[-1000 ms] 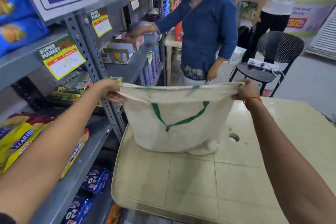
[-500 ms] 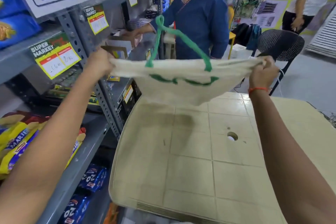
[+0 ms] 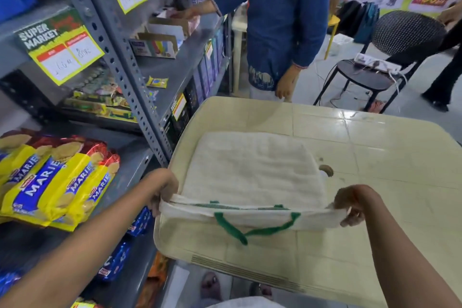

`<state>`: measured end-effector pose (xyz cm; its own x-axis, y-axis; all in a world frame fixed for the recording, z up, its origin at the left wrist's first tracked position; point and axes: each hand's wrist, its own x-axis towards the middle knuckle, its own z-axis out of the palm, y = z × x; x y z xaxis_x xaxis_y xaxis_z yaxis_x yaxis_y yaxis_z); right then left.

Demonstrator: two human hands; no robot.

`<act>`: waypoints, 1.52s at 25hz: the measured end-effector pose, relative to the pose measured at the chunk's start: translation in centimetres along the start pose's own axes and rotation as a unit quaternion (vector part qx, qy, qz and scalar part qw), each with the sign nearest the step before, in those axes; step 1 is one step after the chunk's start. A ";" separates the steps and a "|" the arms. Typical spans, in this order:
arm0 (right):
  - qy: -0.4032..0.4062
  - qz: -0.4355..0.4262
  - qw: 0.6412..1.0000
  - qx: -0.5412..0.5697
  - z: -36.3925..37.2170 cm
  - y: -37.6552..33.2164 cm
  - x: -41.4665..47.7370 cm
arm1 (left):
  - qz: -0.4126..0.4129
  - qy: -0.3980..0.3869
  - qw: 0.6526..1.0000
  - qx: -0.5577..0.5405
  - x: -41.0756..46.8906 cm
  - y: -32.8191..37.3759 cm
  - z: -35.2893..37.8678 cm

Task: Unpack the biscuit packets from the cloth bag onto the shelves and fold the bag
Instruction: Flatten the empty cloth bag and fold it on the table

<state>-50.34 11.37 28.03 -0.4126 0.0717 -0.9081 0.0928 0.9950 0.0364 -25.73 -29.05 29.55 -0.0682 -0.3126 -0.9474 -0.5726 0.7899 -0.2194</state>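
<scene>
The cream cloth bag [image 3: 252, 172] with green handles lies flat on the cream plastic table [image 3: 362, 147], its mouth edge toward me and lifted a little. My left hand [image 3: 162, 189] pinches the left corner of that edge and my right hand [image 3: 351, 204] pinches the right corner. One green handle [image 3: 240, 231] hangs down over the near side. Yellow Marie biscuit packets [image 3: 55, 182] lie in a row on the grey shelf [image 3: 127, 155] to my left.
Grey metal racks [image 3: 120, 62] with price tags stand on the left, with more packets on lower shelves [image 3: 117, 260]. A person in a blue top [image 3: 282, 20] stands beyond the table reaching into a shelf. A black chair [image 3: 390, 57] stands at the back right.
Both hands have swung the bag from hanging upright in the air down toward me. It now lies spread flat on the table, with the mouth edge near my body.
</scene>
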 end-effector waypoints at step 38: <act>-0.041 -0.172 0.961 -0.213 3.8 -8.1 -0.3 | 0.169 0.015 0.985 0.022 1.6 4.5 -1.4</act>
<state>-47.50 2.98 26.43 -0.2773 -0.2546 -0.9264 -0.4227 0.8982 -0.1203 -29.55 -26.68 27.38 -0.2731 -0.0415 -0.9611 -0.4767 0.8736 0.0977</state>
